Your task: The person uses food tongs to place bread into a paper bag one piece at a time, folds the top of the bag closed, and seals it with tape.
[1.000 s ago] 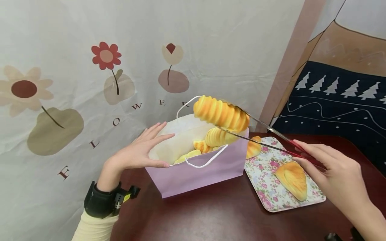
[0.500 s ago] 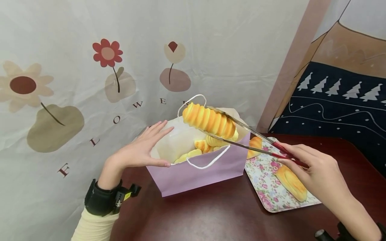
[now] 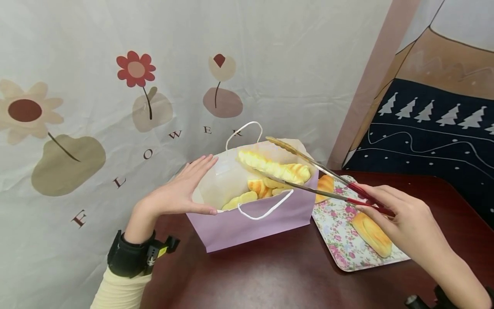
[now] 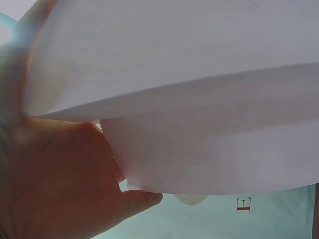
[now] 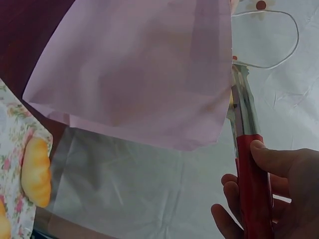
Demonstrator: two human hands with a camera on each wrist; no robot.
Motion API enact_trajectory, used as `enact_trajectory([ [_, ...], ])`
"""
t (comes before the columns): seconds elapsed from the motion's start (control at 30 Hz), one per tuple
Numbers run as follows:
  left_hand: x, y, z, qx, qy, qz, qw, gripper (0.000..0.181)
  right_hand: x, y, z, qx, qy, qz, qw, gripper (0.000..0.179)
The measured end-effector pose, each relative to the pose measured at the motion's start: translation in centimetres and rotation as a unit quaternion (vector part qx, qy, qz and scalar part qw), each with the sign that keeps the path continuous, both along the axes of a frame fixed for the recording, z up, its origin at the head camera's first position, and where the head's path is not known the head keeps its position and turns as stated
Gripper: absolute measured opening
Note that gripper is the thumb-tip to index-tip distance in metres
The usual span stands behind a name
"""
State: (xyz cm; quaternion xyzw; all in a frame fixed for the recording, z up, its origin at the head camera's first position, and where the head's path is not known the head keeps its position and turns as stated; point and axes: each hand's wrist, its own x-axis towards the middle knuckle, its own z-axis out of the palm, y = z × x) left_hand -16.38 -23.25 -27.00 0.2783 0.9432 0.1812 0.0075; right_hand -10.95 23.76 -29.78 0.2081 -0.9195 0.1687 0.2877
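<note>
My left hand (image 3: 175,191) is at the left end of a lilac paper bag (image 3: 254,229), fingers extended and spread along its rim. In the left wrist view the bag's pale wall (image 4: 209,144) fills much of the picture beside that hand. My right hand (image 3: 409,223) holds metal tongs by their red handles (image 5: 254,184). The tongs' arms stand apart over the bag's mouth. A ridged yellow bread roll (image 3: 275,166), blurred, lies between and below the tips, within the bag's opening. Under it show other bread pieces (image 3: 241,200).
Right of the bag a floral tray (image 3: 339,253) bears a folded bread (image 3: 372,236) and another bread piece (image 3: 325,189), partly hidden by the bag. White cord handles (image 3: 266,212) loop from the bag's rim. A printed cloth (image 3: 185,64) hangs behind the dark red table (image 3: 270,274).
The tongs moved left over the bag with the ridged bread roll, then spread apart. The roll has come out of their grip and dropped lower into the bag. My left hand stays nearly in place.
</note>
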Motion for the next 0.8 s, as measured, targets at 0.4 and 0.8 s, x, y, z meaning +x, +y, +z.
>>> enact_trajectory([
  [0.4, 0.2, -0.1, 0.0, 0.006, 0.0, -0.008, 0.9999, 0.113, 0.3, 0.2, -0.6, -0.051, -0.012, -0.019, 0.9985, 0.07],
  [0.8, 0.3, 0.0, 0.1, 0.004, 0.0, -0.01, 0.9999, 0.113, 0.8, 2.2, -0.5, -0.13, 0.005, -0.075, 0.9886, 0.056],
])
